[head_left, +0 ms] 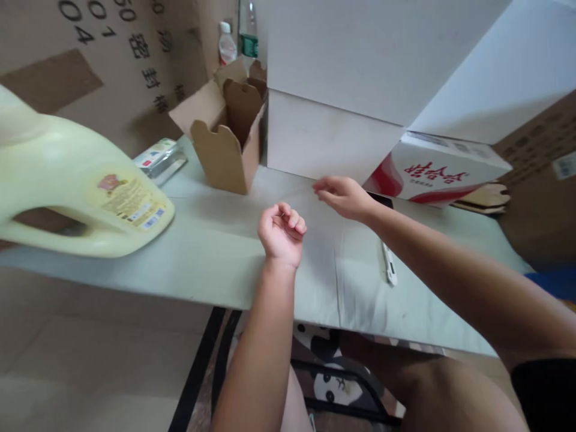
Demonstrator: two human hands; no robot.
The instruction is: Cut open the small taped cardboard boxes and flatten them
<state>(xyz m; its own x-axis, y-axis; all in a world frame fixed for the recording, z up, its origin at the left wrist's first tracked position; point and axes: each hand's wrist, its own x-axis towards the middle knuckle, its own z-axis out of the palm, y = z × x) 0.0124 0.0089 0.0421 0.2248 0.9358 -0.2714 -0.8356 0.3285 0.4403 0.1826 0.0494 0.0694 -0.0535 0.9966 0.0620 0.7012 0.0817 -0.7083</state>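
Note:
Palm up, my left hand (282,235) hovers over the table (211,240), its fingers loosely curled and nothing visible in the palm. My right hand (342,197) reaches in from the right, fingers pointing left, thumb a little apart from them; I see nothing held in it. A white utility knife (389,264) lies below my right forearm. Partly behind that forearm is a flat dark object (381,200). An opened brown cardboard box (229,141) with raised flaps stands left of and beyond both hands.
A large pale yellow jug (85,174) stands at the left, before a silvery package (161,159). Two bottles, one clear with a green label (248,36), are behind the brown box. Large white panels (328,135) and a red-and-white carton (436,168) bound the back.

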